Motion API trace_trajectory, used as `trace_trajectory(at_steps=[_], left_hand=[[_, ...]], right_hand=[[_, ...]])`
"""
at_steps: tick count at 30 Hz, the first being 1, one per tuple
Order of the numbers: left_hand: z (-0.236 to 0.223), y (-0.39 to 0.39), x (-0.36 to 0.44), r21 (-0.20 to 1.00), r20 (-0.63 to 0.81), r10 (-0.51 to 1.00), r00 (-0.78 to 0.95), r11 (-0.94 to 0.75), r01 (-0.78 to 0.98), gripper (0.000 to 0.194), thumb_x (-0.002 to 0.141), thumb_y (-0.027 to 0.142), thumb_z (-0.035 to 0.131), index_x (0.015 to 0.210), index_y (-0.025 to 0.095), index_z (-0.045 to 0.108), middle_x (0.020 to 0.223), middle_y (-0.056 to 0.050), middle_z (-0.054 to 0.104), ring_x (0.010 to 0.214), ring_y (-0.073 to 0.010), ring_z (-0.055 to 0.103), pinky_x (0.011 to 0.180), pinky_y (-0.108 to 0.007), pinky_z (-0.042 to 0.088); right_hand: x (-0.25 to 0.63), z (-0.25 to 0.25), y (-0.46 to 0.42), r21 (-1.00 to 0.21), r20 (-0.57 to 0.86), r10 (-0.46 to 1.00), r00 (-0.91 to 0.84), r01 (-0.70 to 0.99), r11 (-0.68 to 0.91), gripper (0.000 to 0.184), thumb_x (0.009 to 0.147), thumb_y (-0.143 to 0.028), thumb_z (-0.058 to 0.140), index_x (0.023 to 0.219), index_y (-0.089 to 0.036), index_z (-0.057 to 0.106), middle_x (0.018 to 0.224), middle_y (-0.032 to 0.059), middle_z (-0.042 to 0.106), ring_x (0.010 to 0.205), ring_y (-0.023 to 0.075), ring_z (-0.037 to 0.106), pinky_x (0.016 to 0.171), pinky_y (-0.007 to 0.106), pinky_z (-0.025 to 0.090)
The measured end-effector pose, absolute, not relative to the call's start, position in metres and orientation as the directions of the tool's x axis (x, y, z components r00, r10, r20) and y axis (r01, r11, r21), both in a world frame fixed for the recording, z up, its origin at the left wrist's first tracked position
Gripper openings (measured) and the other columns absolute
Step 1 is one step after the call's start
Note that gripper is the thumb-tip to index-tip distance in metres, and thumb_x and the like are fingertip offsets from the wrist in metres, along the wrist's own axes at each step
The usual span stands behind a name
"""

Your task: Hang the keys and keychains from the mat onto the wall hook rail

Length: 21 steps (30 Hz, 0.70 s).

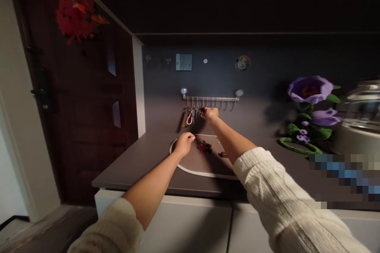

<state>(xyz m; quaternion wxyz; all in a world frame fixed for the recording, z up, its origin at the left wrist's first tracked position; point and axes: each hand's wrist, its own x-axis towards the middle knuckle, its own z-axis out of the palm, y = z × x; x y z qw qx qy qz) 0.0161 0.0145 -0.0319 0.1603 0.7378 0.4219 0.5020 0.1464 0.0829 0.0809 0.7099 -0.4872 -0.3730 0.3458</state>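
Observation:
My right hand (211, 114) is raised to the hook rail (210, 99) on the wall, its fingers closed on a small dark bunch of keys (203, 111) just below the hooks. Left of it, more keys hang from the rail, with a pink loop strap (189, 118) and a brown key tag (184, 119). My left hand (184, 145) hovers low over the left part of the mat (190, 162), fingers curled in and nothing visible in them. On the mat lies a dark key bunch with a red piece (205, 147). My right forearm partly covers a small brown item (223, 154).
Purple artificial flowers (310, 91) and a glass-topped container (362, 114) stand at the right of the counter (133, 162). A dark cabinet (225, 0) overhangs it. A switch panel (184, 62) is on the wall; a dark door (80, 126) is at left.

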Motion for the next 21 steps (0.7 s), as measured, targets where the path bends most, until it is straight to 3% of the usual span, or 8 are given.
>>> trace_trajectory(at_steps=[15,21], left_hand=[[-0.03,0.012,0.016,0.649,0.583,0.794,0.173,-0.583,0.489,0.013,0.076,0.014,0.049,0.072,0.013,0.062,0.07,-0.002,0.061,0.07,-0.012,0.054,0.071,-0.024,0.041],[-0.029,0.009,0.016,0.618,0.566,0.78,0.268,-0.616,0.488,0.012,0.075,0.014,0.051,0.074,0.013,0.063,0.071,-0.002,0.062,0.069,-0.0119,0.053,0.07,-0.024,0.041]], right_hand=[[0.157,0.055,0.068,-0.963,0.202,0.882,0.426,-0.078,0.259,0.014,0.076,-0.014,0.051,0.062,-0.013,0.048,0.046,-0.0025,0.049,0.043,0.0071,0.05,0.048,0.022,0.049],[0.163,0.037,0.04,-0.974,0.217,0.932,0.29,0.007,0.225,0.017,0.076,-0.014,0.052,0.059,-0.014,0.049,0.046,-0.0023,0.049,0.042,0.0057,0.046,0.049,0.019,0.046]])
